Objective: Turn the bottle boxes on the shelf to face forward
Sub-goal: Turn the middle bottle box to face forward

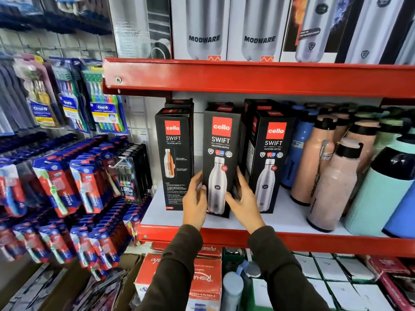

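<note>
Three black Cello Swift bottle boxes stand in a row on the white shelf (287,218) with its red front edge. The middle box (221,140) shows its front with a steel bottle picture. My left hand (195,203) grips its lower left side and my right hand (246,198) grips its lower right side. The left box (174,158) shows a text-covered panel with a small bottle picture. The right box (270,162) shows its front, angled slightly. More black boxes stand behind them, mostly hidden.
Loose pink, blue and mint bottles (332,182) crowd the shelf to the right of the boxes. Modware boxes (226,30) fill the shelf above. Toothbrush packs (74,182) hang at the left. Red and white cartons (202,279) sit below the shelf.
</note>
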The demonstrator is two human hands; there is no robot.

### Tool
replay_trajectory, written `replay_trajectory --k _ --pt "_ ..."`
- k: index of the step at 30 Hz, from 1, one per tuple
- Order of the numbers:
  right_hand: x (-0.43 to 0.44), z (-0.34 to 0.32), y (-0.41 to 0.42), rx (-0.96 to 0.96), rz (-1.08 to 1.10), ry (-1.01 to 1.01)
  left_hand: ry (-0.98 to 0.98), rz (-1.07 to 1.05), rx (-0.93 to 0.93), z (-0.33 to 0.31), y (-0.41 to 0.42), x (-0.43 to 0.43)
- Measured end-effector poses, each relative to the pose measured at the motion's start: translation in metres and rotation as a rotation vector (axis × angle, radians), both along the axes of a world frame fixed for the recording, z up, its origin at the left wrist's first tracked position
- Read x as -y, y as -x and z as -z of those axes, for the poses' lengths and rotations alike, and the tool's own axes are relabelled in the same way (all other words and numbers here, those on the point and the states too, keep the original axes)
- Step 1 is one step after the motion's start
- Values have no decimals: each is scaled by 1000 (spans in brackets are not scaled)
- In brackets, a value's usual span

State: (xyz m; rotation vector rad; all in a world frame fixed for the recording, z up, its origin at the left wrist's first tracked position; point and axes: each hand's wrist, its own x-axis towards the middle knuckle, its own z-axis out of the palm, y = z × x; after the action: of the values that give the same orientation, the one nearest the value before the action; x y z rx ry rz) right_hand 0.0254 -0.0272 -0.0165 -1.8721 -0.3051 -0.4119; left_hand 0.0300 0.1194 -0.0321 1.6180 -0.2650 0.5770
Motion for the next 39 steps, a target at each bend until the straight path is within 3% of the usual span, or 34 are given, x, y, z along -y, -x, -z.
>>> replay_trajectory --k 10,22,26,31,34,39 --pt "0 9 -16 -5 35 59 7 -51 -5 10 -7 7" --pt "-6 16 -3 106 286 -128 35 -136 -54 14 -2 8" --pt "-13 11 6 292 373 -153 8 -196 87 11 8 1" --pt "-47 -6 15 402 241 -92 -50 -405 217 0 10 -21" --pt "-71 -11 15 345 135 -39 -49 -476 187 -4 4 -43" --pt "-105 -6 5 84 9 78 67 -253 -55 -7 -3 -76"
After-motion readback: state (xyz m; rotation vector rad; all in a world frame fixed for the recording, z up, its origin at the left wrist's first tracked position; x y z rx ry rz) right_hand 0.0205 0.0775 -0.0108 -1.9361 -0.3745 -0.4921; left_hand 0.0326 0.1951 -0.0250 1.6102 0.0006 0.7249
